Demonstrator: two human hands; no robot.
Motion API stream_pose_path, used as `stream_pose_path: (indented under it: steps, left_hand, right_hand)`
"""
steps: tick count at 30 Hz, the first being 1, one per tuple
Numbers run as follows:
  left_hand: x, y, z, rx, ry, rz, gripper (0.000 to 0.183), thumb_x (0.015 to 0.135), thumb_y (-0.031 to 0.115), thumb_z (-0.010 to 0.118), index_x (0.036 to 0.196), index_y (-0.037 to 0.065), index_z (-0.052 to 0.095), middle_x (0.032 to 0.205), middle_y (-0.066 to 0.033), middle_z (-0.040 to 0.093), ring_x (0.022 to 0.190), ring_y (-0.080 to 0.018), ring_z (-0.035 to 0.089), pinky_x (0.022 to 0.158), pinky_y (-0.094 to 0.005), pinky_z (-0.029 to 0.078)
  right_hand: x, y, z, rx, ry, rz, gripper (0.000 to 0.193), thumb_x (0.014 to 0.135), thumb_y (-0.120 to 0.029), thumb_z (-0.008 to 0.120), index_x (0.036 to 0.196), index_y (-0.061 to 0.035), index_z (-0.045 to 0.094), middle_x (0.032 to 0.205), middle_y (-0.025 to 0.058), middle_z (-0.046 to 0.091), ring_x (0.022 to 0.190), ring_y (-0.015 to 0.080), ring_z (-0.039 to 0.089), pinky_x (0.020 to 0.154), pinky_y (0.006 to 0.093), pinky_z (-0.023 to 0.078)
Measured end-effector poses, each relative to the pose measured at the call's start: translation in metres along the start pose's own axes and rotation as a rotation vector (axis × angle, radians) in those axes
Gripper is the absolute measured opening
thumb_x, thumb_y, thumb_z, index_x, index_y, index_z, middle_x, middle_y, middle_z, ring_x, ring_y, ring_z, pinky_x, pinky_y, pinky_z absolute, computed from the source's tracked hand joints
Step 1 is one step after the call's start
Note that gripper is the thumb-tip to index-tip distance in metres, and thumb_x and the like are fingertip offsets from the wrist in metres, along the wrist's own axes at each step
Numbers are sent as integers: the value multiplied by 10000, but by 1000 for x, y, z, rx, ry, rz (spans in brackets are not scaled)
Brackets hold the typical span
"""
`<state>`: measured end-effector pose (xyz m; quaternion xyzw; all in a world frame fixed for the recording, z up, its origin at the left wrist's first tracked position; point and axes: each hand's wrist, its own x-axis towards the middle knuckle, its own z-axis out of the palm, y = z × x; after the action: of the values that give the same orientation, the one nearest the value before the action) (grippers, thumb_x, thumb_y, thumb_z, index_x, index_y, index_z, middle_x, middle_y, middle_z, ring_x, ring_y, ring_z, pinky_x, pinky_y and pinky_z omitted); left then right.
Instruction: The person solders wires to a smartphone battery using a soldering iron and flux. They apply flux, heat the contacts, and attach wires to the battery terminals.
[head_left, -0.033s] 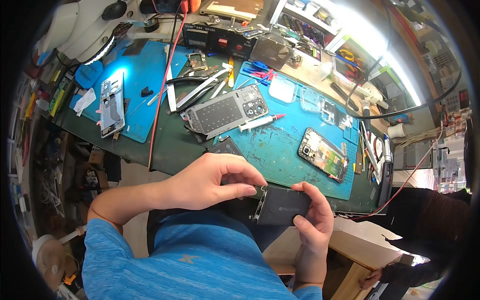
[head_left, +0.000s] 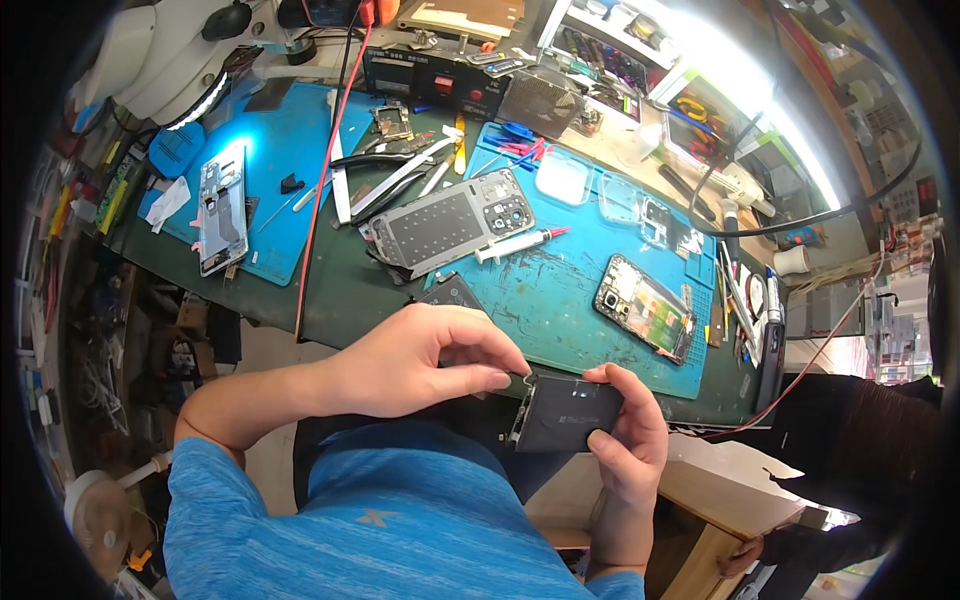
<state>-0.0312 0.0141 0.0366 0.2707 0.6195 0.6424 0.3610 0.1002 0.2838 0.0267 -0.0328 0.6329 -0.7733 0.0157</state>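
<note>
A flat black phone battery [head_left: 570, 415] is held over my lap at the bench's front edge. My right hand [head_left: 630, 425] grips its right end, fingers on the far edge and thumb on the near face. A thin strip with small metal parts [head_left: 522, 412] runs along the battery's left edge. My left hand [head_left: 430, 360] is closed in a pinch at that edge's upper corner; what lies between thumb and forefinger is too small to tell. Just beyond my left hand, another dark battery [head_left: 452, 292] lies on the bench, partly covered by the hand.
An opened phone [head_left: 645, 310] lies on the blue mat at right. A grey phone housing [head_left: 450, 222], a syringe [head_left: 520, 245] and tweezers [head_left: 405, 178] lie mid-bench. Another phone part [head_left: 222, 212] sits under the lamp at left. A red cable [head_left: 318, 200] hangs across. Someone's hand [head_left: 742, 558] shows lower right.
The battery has tilted very slightly, and a glint now shows near its upper edge. My hands keep nearly the same places.
</note>
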Motion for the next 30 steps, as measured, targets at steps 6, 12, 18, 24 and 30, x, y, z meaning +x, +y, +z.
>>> stream_pose_path:
  steps: [6,12,18,24,30]
  left_hand:
    - [0,9,2,-356,-64,-150,219,982,48,700,1187,-30,699,1106,-84,721,1030,-132,694,915,-278,570]
    - [0,12,5,8,32,-17,179,959,1,704,1137,-27,710,1054,-103,747,949,-139,729,838,-276,606]
    - [3,2,11,431,191,387,230,933,-14,729,1159,-13,686,1054,-106,747,939,-155,730,806,-285,613]
    - [2,-4,19,-573,70,-149,482,938,-15,728,1374,11,524,1100,-87,712,994,-155,701,898,-313,587]
    - [3,-4,19,-570,65,-201,461,925,-4,747,1340,19,549,1071,-63,693,985,-137,694,866,-295,584]
  right_hand:
    - [6,-2,-1,21,-62,-41,642,824,47,631,1452,76,500,1420,207,540,1334,268,509,1124,382,389]
    - [6,-6,3,59,-42,-2,627,841,47,631,1454,68,502,1442,203,524,1333,263,509,1119,377,393]
    - [6,1,5,-47,13,-66,614,854,49,638,1452,64,504,1445,200,519,1352,269,487,1140,378,364]
    - [6,2,6,-155,-13,-149,612,859,57,648,1452,68,495,1444,204,515,1368,272,468,1148,381,354]
    - [8,-5,19,-42,85,18,482,926,-19,710,1381,59,572,1302,144,622,1205,191,578,1046,320,438]
